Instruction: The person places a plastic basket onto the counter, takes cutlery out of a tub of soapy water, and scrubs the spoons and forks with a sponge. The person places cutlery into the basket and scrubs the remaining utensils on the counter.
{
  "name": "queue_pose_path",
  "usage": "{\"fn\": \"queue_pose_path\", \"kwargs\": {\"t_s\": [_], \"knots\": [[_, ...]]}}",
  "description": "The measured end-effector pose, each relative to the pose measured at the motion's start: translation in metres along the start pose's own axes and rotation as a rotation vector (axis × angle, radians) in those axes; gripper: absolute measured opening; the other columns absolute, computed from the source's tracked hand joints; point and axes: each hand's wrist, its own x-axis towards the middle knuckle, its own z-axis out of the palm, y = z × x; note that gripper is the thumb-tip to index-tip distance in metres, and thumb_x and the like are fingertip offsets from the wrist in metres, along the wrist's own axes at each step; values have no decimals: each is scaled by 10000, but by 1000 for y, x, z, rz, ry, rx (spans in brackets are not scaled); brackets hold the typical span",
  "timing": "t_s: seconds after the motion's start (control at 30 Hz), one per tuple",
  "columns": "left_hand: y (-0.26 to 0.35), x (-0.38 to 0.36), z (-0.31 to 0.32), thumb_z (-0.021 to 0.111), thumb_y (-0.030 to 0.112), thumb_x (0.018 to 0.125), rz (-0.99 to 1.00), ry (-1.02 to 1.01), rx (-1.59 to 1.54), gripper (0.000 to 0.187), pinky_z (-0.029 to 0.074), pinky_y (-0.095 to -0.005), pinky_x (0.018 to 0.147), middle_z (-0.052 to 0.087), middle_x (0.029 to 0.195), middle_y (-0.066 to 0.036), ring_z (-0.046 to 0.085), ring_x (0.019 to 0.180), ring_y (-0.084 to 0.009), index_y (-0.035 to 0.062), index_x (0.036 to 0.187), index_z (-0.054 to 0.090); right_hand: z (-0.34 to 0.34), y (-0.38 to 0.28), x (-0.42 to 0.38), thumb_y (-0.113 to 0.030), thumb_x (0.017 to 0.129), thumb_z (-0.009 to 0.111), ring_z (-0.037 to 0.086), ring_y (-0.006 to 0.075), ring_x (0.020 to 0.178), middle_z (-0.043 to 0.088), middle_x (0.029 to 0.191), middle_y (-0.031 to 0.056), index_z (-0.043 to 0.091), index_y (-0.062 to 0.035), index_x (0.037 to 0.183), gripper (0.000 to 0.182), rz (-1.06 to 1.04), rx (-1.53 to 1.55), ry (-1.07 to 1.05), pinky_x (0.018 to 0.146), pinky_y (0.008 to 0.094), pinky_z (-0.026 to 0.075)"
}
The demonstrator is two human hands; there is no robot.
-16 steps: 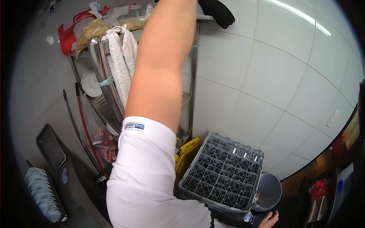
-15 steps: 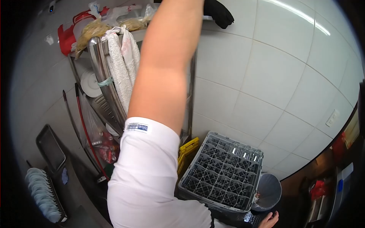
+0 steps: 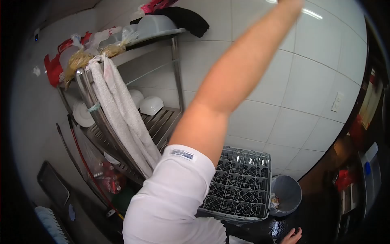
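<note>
My left arm (image 3: pixel 235 89), in a short white sleeve, is raised up and to the right across the tiled wall; its hand is past the top edge of the view. Only the fingers of my right hand (image 3: pixel 293 236) show at the bottom edge, low beside a grey compartment dish rack (image 3: pixel 239 191). I cannot tell whether that hand holds anything. The rack sits below my raised arm, with glasses in its far row.
A metal shelf unit (image 3: pixel 162 36) stands at left, with white towels (image 3: pixel 122 118) hung on its post, white bowls (image 3: pixel 150 105) on the middle shelf, and a grey basin (image 3: pixel 154 24) and black cloth (image 3: pixel 187 18) on top. A grey bin (image 3: pixel 286 195) stands right of the rack.
My left arm has swung from the top shelf by the black cloth to the right, over the wall tiles. The view has turned, showing more of the shelves.
</note>
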Motion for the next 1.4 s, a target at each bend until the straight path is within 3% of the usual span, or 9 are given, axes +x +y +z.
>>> {"fn": "queue_pose_path", "kwargs": {"t_s": [0.1,0.27,0.3,0.53,0.57,0.6,0.9,1.23,1.4], "knots": [[26,-95,3,485,213,975,-164,-341,104,279,470,-419,851,635,1034,-233,612,874,-227,-38,1068,564,-5,10,-10,-267,923,628,597,387,973,629,1053,251,607,28,1153,374,16,-24,29,876,439,470],[-43,-242,53,525,197,959,69,-362,-154,417,456,-420,564,511,586,-131,537,526,-254,7,1330,521,24,92,-36,-178,933,581,532,340,1142,542,1246,210,521,8,1284,402,124,117,7,972,394,424],[-40,-273,55,518,167,959,34,-386,-236,406,458,-416,618,519,673,-134,541,606,-252,6,1332,514,18,82,-40,-167,923,583,512,351,1160,540,1243,220,530,5,1274,394,124,112,53,999,421,402],[26,-486,64,471,-42,959,-659,-705,-614,389,473,-390,1000,574,1283,-154,568,1170,-241,1,1345,468,-85,61,-94,-161,841,661,561,317,1033,570,1164,177,576,-2,1178,383,421,-22,255,902,391,454],[46,-504,81,508,-61,934,-1109,-474,-944,406,495,-381,968,576,1269,-159,584,1135,-238,-4,1334,475,-101,71,-101,-166,852,671,608,266,900,583,1114,154,583,-1,1159,360,409,-54,312,811,353,494],[47,-531,96,506,-64,933,-1237,-533,-945,384,499,-389,971,570,1270,-167,585,1132,-247,-16,1313,481,-116,80,-106,-173,846,660,577,310,1013,588,1139,169,591,-4,1151,356,525,-23,316,893,389,460],[73,-748,162,619,-53,849,-1925,-1262,-705,393,531,-371,893,636,1150,-154,647,1004,-241,-43,1230,523,-231,184,-124,-111,864,579,622,361,891,650,931,189,646,18,985,190,795,-149,705,796,411,487],[58,-847,237,647,-45,833,-1797,-1694,-568,351,499,-331,913,678,1088,-116,642,989,-187,-22,1172,561,-282,275,-97,-142,883,625,618,221,886,655,958,124,645,17,1020,211,990,-264,843,822,333,482],[24,-899,322,591,-56,844,-1206,-1950,-591,267,493,-317,852,696,1054,-120,647,956,-171,-60,1111,594,-280,345,-54,-217,941,614,603,189,908,633,984,105,639,-14,1078,247,1017,-360,883,814,305,473]]}}
